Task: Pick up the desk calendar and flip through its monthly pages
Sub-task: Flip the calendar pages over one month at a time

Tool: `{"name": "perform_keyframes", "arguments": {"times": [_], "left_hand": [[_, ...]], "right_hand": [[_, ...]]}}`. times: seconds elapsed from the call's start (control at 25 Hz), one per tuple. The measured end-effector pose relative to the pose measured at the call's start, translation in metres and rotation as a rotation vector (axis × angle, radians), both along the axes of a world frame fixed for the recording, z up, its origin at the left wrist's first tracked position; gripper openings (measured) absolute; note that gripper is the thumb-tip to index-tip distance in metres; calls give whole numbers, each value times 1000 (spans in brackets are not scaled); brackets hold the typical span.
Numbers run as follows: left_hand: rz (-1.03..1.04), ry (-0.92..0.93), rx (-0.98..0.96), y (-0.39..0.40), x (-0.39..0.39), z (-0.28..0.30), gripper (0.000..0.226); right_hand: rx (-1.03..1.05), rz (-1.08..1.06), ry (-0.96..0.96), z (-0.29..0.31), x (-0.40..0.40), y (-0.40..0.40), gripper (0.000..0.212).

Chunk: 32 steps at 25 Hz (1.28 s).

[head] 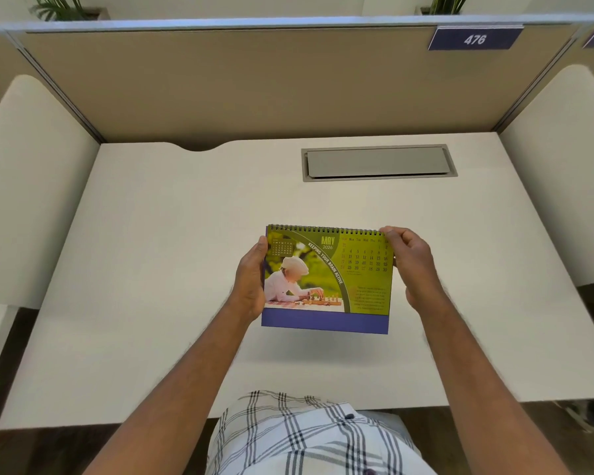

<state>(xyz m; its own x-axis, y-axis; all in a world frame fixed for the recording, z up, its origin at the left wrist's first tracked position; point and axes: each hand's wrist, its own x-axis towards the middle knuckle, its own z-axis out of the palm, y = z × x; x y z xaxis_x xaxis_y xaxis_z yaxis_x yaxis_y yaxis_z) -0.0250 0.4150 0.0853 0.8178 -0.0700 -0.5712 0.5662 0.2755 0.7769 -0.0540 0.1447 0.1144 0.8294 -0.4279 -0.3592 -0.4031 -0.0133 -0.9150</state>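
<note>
Head view: we hold the desk calendar (328,279) off the white desk (151,252), its long axis running left to right, spiral binding at the far edge and purple base nearest us, May 2026 page facing up. Our left hand (251,282) clasps its left edge; our right hand (414,262) pinches the top right corner by the binding. A grey cable hatch (378,162) lies beyond.
</note>
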Motion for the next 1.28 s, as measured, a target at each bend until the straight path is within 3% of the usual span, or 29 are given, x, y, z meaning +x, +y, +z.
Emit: {"name": "perform_keyframes", "arguments": {"times": [0.2, 0.6, 0.76, 1.04, 1.28], "left_hand": [[5, -12, 9, 2, 5, -3, 35], [2, -23, -37, 1, 5, -12, 29], [53, 16, -48, 2, 9, -14, 29], [100, 41, -94, 6, 11, -22, 29], [100, 43, -92, 7, 8, -26, 29]], "right_hand": [[27, 91, 47, -8, -13, 0, 31], [42, 34, 45, -4, -15, 9, 32], [-204, -146, -48, -16, -31, 21, 24], [-491, 64, 3, -35, -72, 56, 63], [-327, -5, 13, -32, -71, 49, 45]]}}
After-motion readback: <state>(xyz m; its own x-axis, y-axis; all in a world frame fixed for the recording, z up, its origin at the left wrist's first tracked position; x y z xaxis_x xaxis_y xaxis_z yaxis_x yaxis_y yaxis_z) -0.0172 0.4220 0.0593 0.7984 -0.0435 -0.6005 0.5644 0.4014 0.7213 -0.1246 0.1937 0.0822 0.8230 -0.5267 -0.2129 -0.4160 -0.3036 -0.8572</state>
